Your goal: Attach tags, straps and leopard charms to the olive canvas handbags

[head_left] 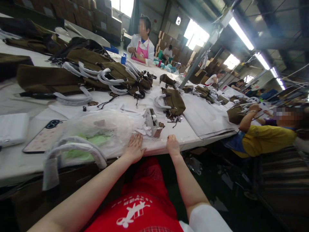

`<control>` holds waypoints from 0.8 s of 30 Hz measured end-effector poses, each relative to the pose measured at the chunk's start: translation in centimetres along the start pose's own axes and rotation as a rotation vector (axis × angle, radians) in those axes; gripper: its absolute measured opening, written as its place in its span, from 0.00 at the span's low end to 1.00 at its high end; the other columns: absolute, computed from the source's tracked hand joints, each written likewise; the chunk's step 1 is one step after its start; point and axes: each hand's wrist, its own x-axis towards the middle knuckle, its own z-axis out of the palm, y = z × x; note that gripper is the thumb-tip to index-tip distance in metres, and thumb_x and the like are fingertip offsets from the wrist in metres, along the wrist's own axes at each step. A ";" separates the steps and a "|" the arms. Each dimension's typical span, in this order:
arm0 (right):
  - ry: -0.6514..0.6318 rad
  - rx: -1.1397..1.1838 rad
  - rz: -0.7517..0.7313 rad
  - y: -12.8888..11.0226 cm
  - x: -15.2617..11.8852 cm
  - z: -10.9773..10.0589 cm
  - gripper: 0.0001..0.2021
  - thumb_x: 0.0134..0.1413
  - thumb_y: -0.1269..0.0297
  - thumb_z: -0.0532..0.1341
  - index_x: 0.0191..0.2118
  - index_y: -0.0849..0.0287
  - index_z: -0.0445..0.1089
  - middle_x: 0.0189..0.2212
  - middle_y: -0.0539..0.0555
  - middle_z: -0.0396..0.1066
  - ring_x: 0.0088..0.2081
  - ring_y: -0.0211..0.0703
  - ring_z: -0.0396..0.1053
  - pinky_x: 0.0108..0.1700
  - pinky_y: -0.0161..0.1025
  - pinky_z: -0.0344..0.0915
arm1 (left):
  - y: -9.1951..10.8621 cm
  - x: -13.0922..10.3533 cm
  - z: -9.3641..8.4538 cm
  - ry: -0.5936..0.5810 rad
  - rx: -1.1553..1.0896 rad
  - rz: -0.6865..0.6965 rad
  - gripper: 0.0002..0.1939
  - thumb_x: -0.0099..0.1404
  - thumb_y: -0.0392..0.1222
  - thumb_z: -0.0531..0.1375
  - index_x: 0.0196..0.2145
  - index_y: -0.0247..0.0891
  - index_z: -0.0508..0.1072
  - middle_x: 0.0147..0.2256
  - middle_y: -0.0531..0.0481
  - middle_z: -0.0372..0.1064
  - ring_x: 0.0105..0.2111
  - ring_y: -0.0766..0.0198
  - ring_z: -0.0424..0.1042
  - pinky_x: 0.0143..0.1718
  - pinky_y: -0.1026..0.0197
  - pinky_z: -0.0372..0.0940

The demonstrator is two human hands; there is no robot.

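White table (193,135): tape dispenser (152,122) just beyond both hands.

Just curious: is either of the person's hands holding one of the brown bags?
No: the left hand lies flat and the right hand rests on the table edge, both empty.

The red fabric garment (137,206) on the person's lap bears a white print: a curved line of small characters, too blurred to read, above a white figure. No other text, label, brand or number can be read.
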 end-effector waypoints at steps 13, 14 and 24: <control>0.273 0.295 0.170 6.1 -0.1 -5.9 0.18 0.60 0.55 0.54 0.41 0.65 0.74 0.34 0.61 0.76 0.33 0.48 0.72 0.42 0.42 0.65 | 0.1 0.3 0.2 0.030 0.016 -0.006 0.37 0.68 0.50 0.49 0.65 0.18 0.54 0.67 0.30 0.44 0.69 0.47 0.43 0.70 0.46 0.38; 0.323 0.308 0.167 6.2 -0.6 -6.7 0.19 0.60 0.54 0.54 0.41 0.65 0.74 0.34 0.61 0.75 0.33 0.48 0.71 0.41 0.43 0.65 | 0.2 0.1 -0.1 0.031 0.016 -0.013 0.36 0.68 0.50 0.50 0.65 0.18 0.54 0.67 0.30 0.44 0.69 0.47 0.44 0.70 0.46 0.39; -0.030 0.475 -0.513 -2.1 -10.5 -11.3 0.06 0.64 0.65 0.59 0.34 0.57 0.72 0.32 0.51 0.72 0.34 0.39 0.69 0.39 0.35 0.63 | 5.0 -8.8 -8.0 0.726 0.026 0.472 0.32 0.68 0.40 0.60 0.67 0.39 0.55 0.64 0.43 0.58 0.68 0.57 0.48 0.70 0.53 0.36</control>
